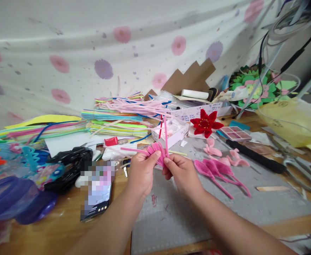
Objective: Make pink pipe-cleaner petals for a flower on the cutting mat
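Observation:
Above the grey cutting mat [171, 216], a bent bundle of pink pipe cleaners [157, 150] is held between both hands. My left hand [143, 170] pinches its left side between thumb and fingers. On the other side my right hand [180, 170] grips it near an upright pink stem, fingers closed. One loose end sticks out to the left. Right of my right hand lie finished-looking magenta pipe-cleaner petals [211, 169] with long stems. Pale pink curled petals [235, 157] rest behind them, and a red pipe-cleaner flower [206, 123] sits farther back.
Bundles of coloured pipe cleaners [118, 128] are piled at the back left. A phone [98, 194] and a black plastic bag [67, 164] lie left of the mat. Scissors [305, 170], a black-handled tool [256, 156] and a wooden stick [272, 188] are on the right.

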Motion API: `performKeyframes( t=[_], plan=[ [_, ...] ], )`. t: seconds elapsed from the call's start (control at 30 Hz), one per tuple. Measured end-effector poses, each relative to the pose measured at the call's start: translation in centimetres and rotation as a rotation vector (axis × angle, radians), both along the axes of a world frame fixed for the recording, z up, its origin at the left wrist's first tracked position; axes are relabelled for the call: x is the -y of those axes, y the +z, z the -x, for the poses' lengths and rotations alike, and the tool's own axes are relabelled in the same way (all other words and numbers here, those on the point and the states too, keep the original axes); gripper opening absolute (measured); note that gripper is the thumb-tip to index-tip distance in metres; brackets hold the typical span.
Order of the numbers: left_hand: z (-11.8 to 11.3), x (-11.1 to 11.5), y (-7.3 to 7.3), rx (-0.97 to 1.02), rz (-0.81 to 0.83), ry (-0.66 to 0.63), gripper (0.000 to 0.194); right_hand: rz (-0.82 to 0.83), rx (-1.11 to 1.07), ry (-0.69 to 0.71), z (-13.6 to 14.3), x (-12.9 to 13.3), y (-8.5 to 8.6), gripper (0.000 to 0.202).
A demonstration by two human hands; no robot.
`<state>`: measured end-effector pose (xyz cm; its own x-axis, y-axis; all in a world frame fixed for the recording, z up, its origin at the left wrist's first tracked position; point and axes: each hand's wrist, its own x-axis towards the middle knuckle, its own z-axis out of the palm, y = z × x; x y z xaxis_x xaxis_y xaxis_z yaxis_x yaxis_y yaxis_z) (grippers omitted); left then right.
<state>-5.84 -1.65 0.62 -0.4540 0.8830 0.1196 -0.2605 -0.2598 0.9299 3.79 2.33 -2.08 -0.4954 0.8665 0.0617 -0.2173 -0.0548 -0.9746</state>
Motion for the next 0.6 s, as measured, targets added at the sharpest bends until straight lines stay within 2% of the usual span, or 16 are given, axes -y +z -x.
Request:
performKeyframes(
  t=[0.1,0.23,0.4,0.47,0.6],
  plan=[
    [0.0,0.0,0.3,0.008,-0.004,-0.027,0.007,0.002,0.008,0.002,-0.1,-0.1,-0.1,0.026],
    [0.2,-0.1,0.4,-0.003,0.022,-0.074,0.011,-0.023,0.056,0.002,-0.1,-0.3,-0.2,0.024],
    [0.7,-0.3,-0.4,-0.034,0.058,0.021,0.014,-0.081,0.18,0.028,-0.2,-0.2,-0.3,0.026],
    [0.8,-0.3,-0.6,-0.056,0.063,0.021,0.014,-0.262,0.296,0.02,-0.4,-0.4,-0.2,0.028],
    [1.1,-0.4,-0.7,-0.145,0.128,-0.042,0.015,-0.785,0.62,-0.066,-1.5,-1.5,0.2,0.032]
  ],
)
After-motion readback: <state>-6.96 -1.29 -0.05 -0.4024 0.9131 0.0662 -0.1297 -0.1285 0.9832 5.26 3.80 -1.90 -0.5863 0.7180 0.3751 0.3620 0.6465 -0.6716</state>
